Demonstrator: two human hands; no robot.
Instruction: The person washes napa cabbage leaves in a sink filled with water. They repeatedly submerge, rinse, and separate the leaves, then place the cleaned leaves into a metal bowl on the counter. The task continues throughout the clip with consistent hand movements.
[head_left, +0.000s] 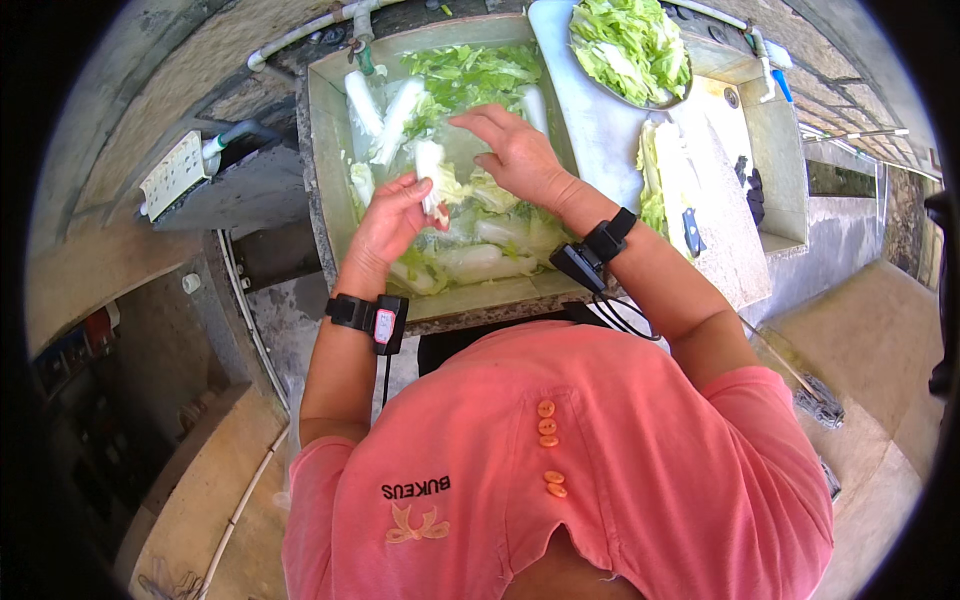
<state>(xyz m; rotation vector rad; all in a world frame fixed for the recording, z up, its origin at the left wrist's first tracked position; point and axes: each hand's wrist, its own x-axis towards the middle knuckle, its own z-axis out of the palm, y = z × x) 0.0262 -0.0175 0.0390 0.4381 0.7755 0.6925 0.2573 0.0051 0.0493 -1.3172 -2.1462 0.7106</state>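
Note:
My left hand grips a small piece of napa cabbage, white at the stem with pale yellow leaf. To its right my right hand hovers palm down over the water, fingers apart, with nothing visible in it. Both hands are above a water-filled tiled sink. White cabbage stalks float at the sink's left side, and loose green leaves gather at its far side. More cabbage pieces lie in the water along the near side.
Right of the sink, a metal bowl heaped with cut leaves stands on a white board. Farther right lie a long piece of cabbage and a blue-handled knife. A tap juts over the sink's far left corner.

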